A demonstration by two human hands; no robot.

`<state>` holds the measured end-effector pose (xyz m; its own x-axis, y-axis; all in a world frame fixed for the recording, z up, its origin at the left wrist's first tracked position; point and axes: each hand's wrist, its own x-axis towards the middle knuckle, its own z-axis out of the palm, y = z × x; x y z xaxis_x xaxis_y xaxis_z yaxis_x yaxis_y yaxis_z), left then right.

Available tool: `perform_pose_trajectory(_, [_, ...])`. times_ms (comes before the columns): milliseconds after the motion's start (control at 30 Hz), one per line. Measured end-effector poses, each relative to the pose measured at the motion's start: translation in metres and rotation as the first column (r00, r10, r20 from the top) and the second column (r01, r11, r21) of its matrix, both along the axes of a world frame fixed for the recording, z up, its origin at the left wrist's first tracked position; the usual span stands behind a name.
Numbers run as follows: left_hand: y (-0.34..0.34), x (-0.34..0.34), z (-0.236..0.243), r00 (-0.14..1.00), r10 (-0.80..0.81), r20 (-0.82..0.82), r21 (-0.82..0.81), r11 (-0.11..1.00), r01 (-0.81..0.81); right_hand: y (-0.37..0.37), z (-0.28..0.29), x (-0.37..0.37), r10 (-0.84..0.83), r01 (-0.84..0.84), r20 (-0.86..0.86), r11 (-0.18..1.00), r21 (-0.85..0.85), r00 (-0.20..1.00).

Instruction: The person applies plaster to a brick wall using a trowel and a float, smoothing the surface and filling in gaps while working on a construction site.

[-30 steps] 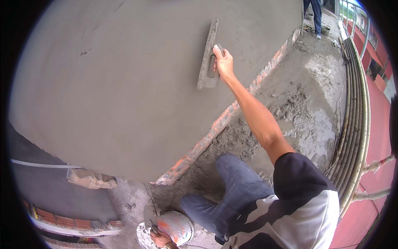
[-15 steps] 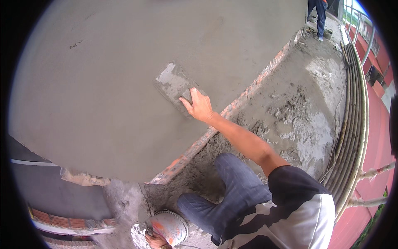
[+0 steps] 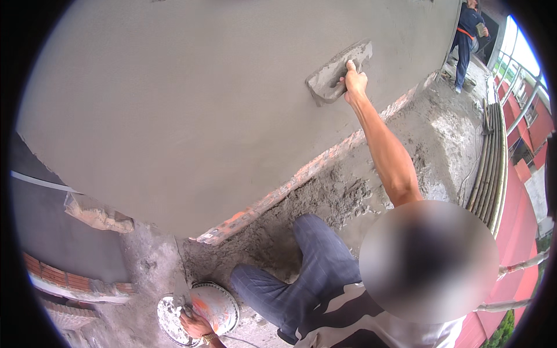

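My right hand (image 3: 355,80) grips a rectangular plastering float (image 3: 331,75), its back smeared with grey mortar. The float lies against the wet grey plaster of the wall (image 3: 191,116), toward the wall's right part. Down at the lower left, my left hand (image 3: 196,325), with a watch on the wrist, is closed round what looks like a trowel (image 3: 183,293) with a grey, mortar-covered blade; its handle is hidden by the fingers. That hand is over the mouth of a mortar-stained bucket (image 3: 223,307), which appears tilted in this view.
A strip of bare brick (image 3: 278,194) runs along the wall's lower edge. Lumpy spilled mortar (image 3: 342,185) covers the floor beside it. Long pipes (image 3: 486,168) lie along the right side by a metal railing (image 3: 525,110). Another person (image 3: 463,46) stands at the far right, holding something blocky.
My right hand has carried the float up and right across the plaster, and the float has turned. The view has shifted, showing more of the other person. My left hand stays by the bucket.
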<state>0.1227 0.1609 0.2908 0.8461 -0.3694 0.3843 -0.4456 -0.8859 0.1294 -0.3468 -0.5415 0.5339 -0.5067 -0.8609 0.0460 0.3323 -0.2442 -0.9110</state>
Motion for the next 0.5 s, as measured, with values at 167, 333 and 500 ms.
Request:
perform_pose_trajectory(167, [0.006, 0.010, 0.008, 0.999, -0.004, 0.046, -0.034, 0.999, 0.006, 0.092, 0.070, 0.117, 0.098, -0.148, -0.300, 0.977, -0.150, 0.949])
perform_pose_trajectory(333, [0.015, 0.021, -0.011, 0.996, -0.049, 0.080, -0.049, 0.997, 0.053, 0.178, 0.071, 0.199, 0.164, -0.442, -0.741, 0.876, -0.194, 0.652])
perform_pose_trajectory(500, [0.003, 0.000, 0.007, 1.000, -0.002, 0.005, 0.001, 1.000, 0.002, 0.133, 0.020, 0.142, -0.539, -0.513, -0.823, 0.663, -0.545, 0.178])
